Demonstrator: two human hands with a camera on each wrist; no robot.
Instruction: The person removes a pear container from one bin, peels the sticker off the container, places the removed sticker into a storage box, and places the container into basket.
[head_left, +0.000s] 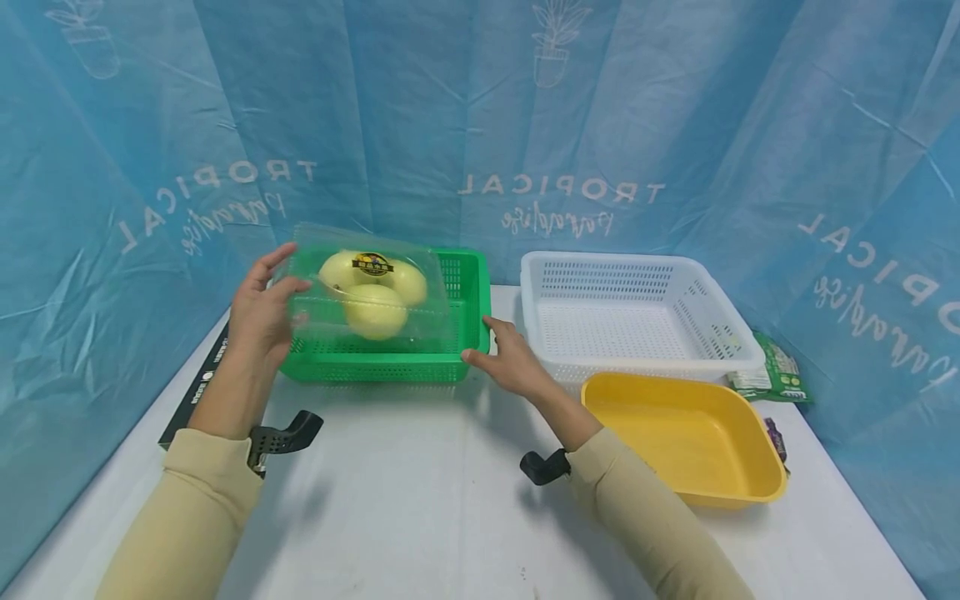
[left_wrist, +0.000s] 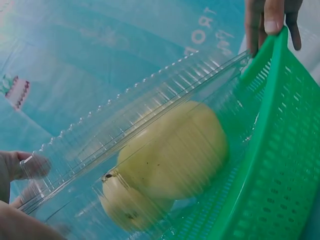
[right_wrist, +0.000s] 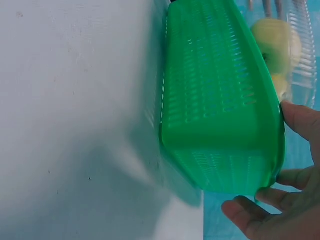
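My left hand (head_left: 262,312) grips the left end of a clear plastic clamshell box (head_left: 431,300), thumb and fingers around its edge. Three pale yellow fruits (head_left: 375,312) show through its ridged plastic, and a black and gold label (head_left: 372,264) is on it. The box is tilted over the green basket (head_left: 474,312), overlapping its inside in the head view. At the basket's right end, my right hand (head_left: 510,358) pinches the rim. In the right wrist view its thumb (right_wrist: 300,120) lies on the rim and the other fingers are outside the wall.
A white basket (head_left: 720,364) stands to the right, with a yellow tray (head_left: 675,433) in front of it. Green packaging (head_left: 776,367) and a small purple packet (head_left: 776,437) lie at the right edge. A long black box (head_left: 197,387) lies at the left. Blue curtains (head_left: 420,108) surround the table.
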